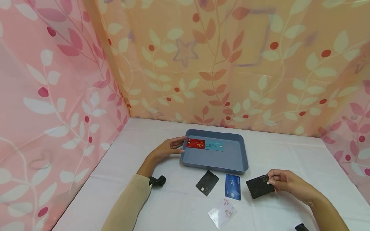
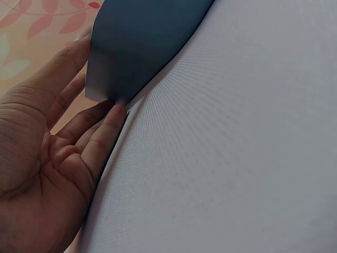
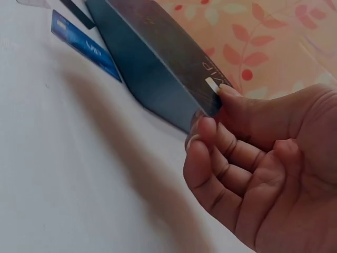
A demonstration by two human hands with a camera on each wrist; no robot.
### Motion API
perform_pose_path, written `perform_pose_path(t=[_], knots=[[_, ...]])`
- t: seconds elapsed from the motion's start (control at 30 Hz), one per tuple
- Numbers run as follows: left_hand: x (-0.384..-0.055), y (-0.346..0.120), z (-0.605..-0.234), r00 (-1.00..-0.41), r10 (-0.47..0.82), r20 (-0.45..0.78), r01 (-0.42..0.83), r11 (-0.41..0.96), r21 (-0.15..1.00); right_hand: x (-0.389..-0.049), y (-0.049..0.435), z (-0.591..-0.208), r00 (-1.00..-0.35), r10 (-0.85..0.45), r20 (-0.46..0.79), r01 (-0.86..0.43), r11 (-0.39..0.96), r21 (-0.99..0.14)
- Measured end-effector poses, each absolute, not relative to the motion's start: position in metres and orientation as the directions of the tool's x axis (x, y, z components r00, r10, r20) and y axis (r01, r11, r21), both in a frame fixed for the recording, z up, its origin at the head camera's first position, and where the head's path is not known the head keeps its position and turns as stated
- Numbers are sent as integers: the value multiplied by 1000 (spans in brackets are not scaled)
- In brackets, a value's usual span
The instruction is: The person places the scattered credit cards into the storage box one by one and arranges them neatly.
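My right hand (image 1: 289,184) pinches a black VIP card (image 1: 260,186) by one edge, between thumb and fingers; the right wrist view shows the card (image 3: 181,50) tilted above the table. My left hand (image 1: 167,149) rests its fingertips against the left wall of a blue-grey tray (image 1: 215,162), thumb and fingers spread apart. Inside the tray, a red VIP card (image 1: 195,143) and a light blue card (image 1: 214,145) lie side by side. In front of the tray lie a second black card (image 1: 207,183), a dark blue VIP card (image 1: 232,186) and a pale flowered card (image 1: 222,214).
A white cloth (image 1: 162,205) covers the table. Patterned curtains stand behind it (image 1: 231,64) and along the left side (image 1: 57,112). A small black device (image 1: 157,181) is strapped at the left wrist.
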State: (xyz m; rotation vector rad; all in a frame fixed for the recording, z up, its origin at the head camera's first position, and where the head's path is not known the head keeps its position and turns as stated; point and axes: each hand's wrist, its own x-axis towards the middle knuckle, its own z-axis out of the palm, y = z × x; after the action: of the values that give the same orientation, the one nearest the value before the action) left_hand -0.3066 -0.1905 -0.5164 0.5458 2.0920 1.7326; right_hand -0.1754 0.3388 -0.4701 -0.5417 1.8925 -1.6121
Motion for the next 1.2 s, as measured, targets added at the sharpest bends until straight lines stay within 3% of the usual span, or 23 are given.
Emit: perform_pose_path(t=[0.4,0.73,1.2], knots=[[-305,-189,-514,-855,518,-27,72,170,983,-169,328,-455,-811,-563,-157,76,165,-983],[-303,-189,-513,-865,501,-36,73,198,977,-168,315,-443,-910,-395,-125,16,267,-964],[-304,-189,-513,-866,497,-49,64,207,976,-178,302,-426,-945,-307,-116,1,351,-936]])
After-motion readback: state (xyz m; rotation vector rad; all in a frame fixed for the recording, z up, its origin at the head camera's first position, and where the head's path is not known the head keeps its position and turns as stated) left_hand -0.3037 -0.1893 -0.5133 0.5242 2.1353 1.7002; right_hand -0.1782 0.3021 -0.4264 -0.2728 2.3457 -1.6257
